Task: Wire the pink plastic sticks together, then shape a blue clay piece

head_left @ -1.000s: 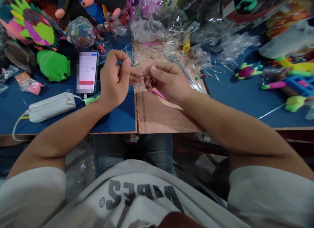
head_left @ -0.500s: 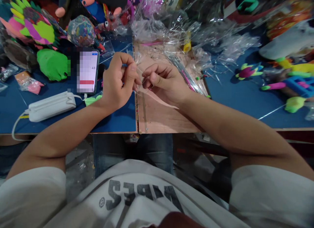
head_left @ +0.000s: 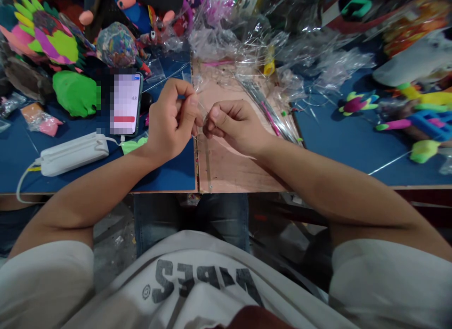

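Over the wooden board (head_left: 240, 171) my two hands meet, fingertips nearly touching. My left hand (head_left: 174, 117) is closed, its thumb and forefinger pinching a thin, pale wire-like strand (head_left: 202, 104). My right hand (head_left: 235, 124) is closed too, thumb pressed on the forefinger around the same strand. The strand's lower part is hidden by the fingers, and its exact kind is hard to make out. Just beyond my right hand lies a bundle of thin silvery strands (head_left: 259, 100) with a pink piece (head_left: 271, 119) among them.
Left of my hands are a phone (head_left: 125, 102), a cabled white power bank (head_left: 74, 152) and a green lump (head_left: 75, 93). Crumpled clear plastic (head_left: 219, 41) covers the back. Colourful clay-like figures (head_left: 357, 102) lie at right, beside a blue work surface (head_left: 335, 145).
My right hand has turned slightly and its fingers have closed tighter, the thumb now pressed on the forefinger. My left hand has barely moved.
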Available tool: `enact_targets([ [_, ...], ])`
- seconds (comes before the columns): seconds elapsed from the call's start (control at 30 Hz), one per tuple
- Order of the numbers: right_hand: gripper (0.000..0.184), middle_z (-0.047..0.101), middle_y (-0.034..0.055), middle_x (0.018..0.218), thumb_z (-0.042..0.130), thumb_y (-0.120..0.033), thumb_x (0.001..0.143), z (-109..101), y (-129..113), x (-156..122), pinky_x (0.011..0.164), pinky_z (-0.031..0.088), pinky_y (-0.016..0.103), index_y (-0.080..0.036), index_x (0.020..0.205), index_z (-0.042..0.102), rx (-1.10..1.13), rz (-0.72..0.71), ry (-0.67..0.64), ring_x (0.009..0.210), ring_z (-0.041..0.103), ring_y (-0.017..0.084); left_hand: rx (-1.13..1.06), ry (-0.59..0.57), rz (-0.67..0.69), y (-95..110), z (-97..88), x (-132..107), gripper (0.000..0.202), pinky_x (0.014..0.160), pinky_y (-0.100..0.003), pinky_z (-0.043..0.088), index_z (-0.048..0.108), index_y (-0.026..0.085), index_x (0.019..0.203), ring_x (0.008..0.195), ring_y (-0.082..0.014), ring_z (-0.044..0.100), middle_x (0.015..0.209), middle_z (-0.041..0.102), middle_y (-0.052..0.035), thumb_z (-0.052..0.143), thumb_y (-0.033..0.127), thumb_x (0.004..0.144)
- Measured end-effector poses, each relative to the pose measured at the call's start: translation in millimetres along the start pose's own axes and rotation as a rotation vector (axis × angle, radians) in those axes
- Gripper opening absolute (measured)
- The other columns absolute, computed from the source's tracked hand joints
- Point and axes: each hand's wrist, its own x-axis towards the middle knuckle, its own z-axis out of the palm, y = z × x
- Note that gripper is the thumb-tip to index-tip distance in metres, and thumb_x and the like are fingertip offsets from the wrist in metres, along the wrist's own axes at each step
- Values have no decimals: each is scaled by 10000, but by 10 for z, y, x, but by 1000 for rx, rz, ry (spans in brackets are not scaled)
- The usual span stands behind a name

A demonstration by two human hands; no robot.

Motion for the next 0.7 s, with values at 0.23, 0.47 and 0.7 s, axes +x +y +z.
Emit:
enact_targets([
  [0.23,638,598,-8,643,791,-773,1020,29,-36,-69,603,477,331,-252,684,639,-246,-37,131,619,560,154,-7,-4,-13,6,10,-5,352,569,-332,532,625,323,1029,511,-166,678,705,771,42,621,658,1136],
  [0.47,656,705,12,729,781,-904,927,-2,-51,-96,687,529,366,-273,759,714,-390,-124,150,696,630,184,4,-7,-56,8,2,0,404,564,-317,546,612,313,1043,523,-153,679,713,775,41,603,707,1132],
  [0.7,663,723,-4,699,669,-914,1004,-71,-24,-54,629,463,342,-283,805,699,-468,-161,13,646,633,171,-15,-22,-33,-34,10,-11,380,585,-322,550,601,309,1060,502,-137,659,691,759,66,611,680,1140],
])
